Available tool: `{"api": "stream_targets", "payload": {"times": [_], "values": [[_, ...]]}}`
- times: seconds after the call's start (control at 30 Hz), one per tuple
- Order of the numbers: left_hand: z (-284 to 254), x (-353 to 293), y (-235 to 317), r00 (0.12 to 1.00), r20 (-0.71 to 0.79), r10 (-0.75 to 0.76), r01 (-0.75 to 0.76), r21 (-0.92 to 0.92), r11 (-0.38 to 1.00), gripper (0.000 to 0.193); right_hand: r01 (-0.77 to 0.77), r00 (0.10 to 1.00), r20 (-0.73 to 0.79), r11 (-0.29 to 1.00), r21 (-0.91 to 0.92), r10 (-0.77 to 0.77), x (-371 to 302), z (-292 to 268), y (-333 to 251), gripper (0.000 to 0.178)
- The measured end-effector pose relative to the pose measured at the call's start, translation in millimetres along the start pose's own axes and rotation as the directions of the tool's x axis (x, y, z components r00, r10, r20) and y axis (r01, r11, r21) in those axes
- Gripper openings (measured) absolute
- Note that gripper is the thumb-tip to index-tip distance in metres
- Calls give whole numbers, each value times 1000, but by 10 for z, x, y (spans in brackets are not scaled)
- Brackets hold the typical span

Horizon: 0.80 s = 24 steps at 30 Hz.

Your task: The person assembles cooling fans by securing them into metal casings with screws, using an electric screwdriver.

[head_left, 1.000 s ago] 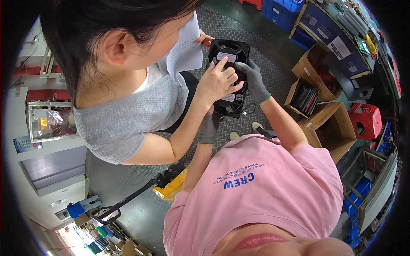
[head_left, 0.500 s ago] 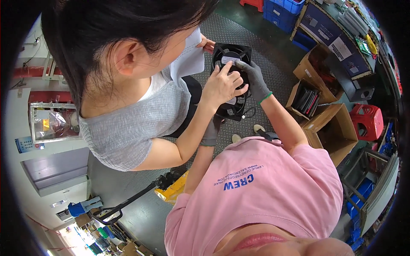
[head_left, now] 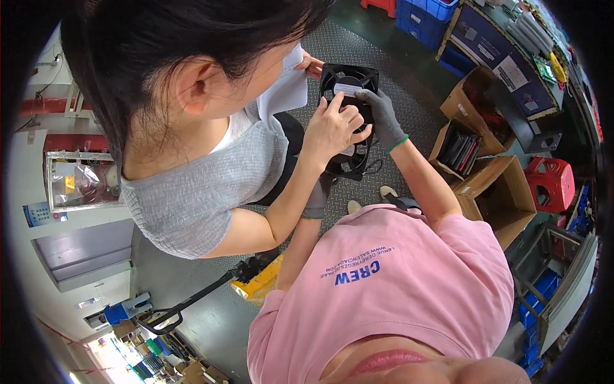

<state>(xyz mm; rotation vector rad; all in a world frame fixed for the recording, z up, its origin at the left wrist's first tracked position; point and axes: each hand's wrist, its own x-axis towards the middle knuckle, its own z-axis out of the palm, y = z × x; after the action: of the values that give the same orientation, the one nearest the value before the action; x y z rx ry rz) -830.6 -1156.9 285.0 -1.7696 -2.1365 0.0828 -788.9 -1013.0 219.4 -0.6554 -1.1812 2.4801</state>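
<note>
A black cooling fan unit (head_left: 375,78) with two round openings and white labels is held up in front of me. My right hand (head_left: 382,118), in a grey glove with a green cuff, grips its right edge, thumb near the upper label (head_left: 347,89). My left hand (head_left: 316,200), also gloved, is at the unit's lower left corner; most of its fingers are hidden behind a co-worker's forearm. The co-worker's bare right hand (head_left: 336,130) reaches across the unit, index finger at the upper label. Their other hand (head_left: 311,66) holds white paper sheets (head_left: 284,89). A thin cable (head_left: 373,168) loops from the unit's lower end.
The co-worker in a grey top (head_left: 185,205) stands close on my left. Cardboard boxes (head_left: 502,192), one with dark flat parts, stand at right beside a red stool (head_left: 549,184). Blue crates (head_left: 422,22) are at the far side. A pallet truck handle (head_left: 192,301) is at lower left.
The fan unit has shifted slightly right. The co-worker's fingertip has moved a little left on the label. The cable's white connector, seen before, no longer shows.
</note>
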Motion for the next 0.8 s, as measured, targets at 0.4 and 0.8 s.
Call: {"api": "stream_targets", "payload": {"times": [0.4, 0.8], "values": [[52, -13, 50, 995, -93, -36, 31, -59, 998, 26, 0, 1000, 18, 1000, 26, 0, -55, -61, 29, 23], [49, 8, 43, 985, -170, 37, -39, -11, 999, 24, 100, 989, 94, 987, 123, -112, -113, -97, 176, 27]]}}
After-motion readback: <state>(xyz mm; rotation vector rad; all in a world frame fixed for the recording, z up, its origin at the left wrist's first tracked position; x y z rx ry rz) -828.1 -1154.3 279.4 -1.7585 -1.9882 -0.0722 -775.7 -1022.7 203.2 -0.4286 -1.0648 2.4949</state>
